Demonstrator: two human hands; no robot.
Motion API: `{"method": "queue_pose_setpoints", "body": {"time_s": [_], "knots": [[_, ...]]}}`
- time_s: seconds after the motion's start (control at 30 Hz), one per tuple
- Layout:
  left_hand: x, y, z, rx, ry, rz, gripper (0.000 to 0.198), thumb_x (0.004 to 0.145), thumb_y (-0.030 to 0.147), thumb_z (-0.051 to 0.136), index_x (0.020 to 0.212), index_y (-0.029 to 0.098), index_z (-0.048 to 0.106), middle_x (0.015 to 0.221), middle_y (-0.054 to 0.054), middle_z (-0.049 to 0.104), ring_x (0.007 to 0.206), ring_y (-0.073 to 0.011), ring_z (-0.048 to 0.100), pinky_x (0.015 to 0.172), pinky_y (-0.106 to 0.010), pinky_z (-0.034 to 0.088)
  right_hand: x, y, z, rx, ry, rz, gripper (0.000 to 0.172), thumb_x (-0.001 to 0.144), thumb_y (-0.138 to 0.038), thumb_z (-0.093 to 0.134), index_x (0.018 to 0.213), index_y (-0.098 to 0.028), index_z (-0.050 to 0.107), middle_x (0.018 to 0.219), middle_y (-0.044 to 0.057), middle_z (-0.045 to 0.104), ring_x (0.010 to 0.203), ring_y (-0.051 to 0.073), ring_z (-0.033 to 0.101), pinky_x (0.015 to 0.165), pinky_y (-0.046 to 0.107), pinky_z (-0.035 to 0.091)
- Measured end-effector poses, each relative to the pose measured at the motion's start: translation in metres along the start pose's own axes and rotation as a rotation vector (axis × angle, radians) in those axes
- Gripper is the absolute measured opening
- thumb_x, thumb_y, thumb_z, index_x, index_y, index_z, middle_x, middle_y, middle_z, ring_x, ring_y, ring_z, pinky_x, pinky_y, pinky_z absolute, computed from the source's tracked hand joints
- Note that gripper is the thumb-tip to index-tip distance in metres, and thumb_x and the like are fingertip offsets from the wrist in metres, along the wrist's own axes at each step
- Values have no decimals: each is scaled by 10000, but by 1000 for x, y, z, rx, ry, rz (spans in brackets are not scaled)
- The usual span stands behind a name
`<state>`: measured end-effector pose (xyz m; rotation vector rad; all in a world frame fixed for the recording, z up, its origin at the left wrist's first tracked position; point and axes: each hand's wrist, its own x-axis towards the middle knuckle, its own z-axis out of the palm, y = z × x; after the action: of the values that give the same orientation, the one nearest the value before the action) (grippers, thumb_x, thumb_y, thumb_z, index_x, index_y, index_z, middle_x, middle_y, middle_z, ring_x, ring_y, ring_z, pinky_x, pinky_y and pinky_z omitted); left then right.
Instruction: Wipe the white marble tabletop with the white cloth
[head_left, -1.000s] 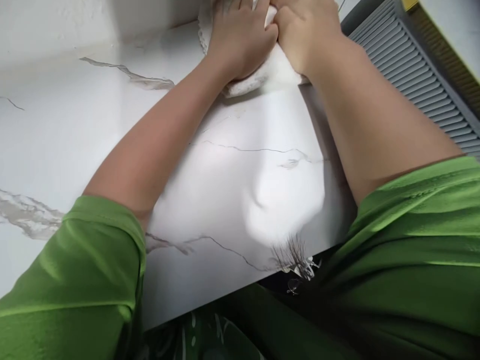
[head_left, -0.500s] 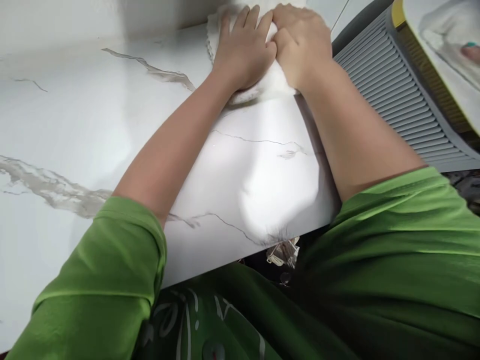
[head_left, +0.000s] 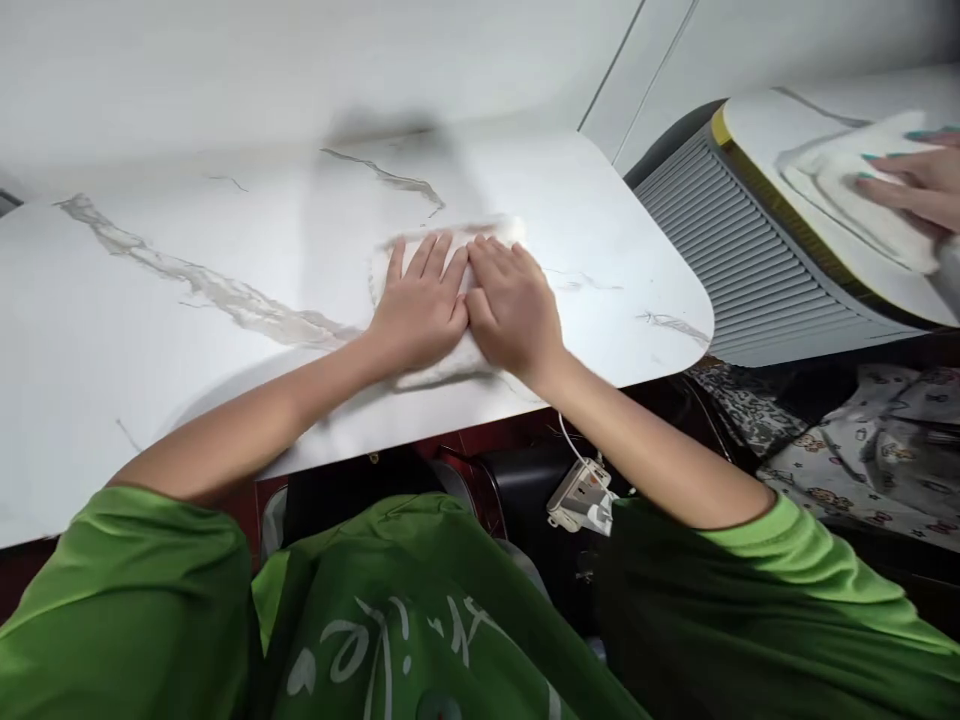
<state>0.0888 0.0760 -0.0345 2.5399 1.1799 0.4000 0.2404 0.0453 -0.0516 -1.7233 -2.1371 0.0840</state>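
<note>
My left hand (head_left: pixel 424 310) lies flat on a folded white cloth (head_left: pixel 442 375), its fingers spread and pointing away from me. Beside it my right hand (head_left: pixel 517 310) also rests flat on the cloth, fingers stretched out and close together. The two thumbs meet over the middle of the cloth. Most of the cloth is covered by my hands; its far edge and near edge show. Under it is a white marble-patterned tabletop (head_left: pixel 247 225) with grey-brown veins.
At the right, another person's hand (head_left: pixel 915 185) presses a white cloth (head_left: pixel 832 190) on a second tabletop over a grey ribbed cabinet (head_left: pixel 772 250) with a gold edge. A white power strip (head_left: pixel 577 495) hangs below the near table edge. A white wall stands behind.
My hands and the cloth have come from the table's far right end back toward its middle. The view has shifted, showing more of the tabletop and the other person's hand.
</note>
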Motion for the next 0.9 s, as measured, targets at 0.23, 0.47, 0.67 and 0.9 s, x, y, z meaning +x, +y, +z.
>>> {"method": "queue_pose_setpoints", "body": {"time_s": [0.23, 0.47, 0.67, 0.9], "knots": [[-91, -7, -22, 66, -5, -73, 572, 1004, 318, 403, 1554, 169, 352, 1667, -128, 306, 1573, -314, 188, 1289, -550, 30, -39, -73, 1, 33, -49, -120, 634, 998, -302, 299, 1622, -191, 289, 1588, 76, 452, 1522, 294, 335, 1280, 560, 236], [-101, -8, -25, 56, 0, -108, 561, 1019, 341, 383, 1559, 193, 340, 1666, -109, 317, 1571, -295, 198, 1295, -548, 40, -38, -79, 5, 41, -30, -137, 622, 999, -302, 304, 1617, -228, 307, 1578, 58, 469, 1507, 291, 365, 1268, 567, 259], [-101, -5, -24, 33, 42, -206, 576, 1044, 340, 372, 1596, 219, 263, 1704, -108, 197, 1589, -338, 82, 1287, -553, 70, -40, -81, 3, 28, -32, -128, 579, 1010, -287, 285, 1576, -217, 385, 1573, 66, 477, 1498, 274, 381, 1263, 539, 270], [-71, -31, -31, 67, 64, -225, 567, 1007, 312, 376, 1564, 210, 384, 1648, -72, 365, 1572, -331, 194, 1303, -519, -47, 0, -74, 19, -2, -23, -100, 537, 1041, -349, 270, 1553, -263, 408, 1586, 49, 460, 1511, 289, 352, 1269, 607, 170]]}}
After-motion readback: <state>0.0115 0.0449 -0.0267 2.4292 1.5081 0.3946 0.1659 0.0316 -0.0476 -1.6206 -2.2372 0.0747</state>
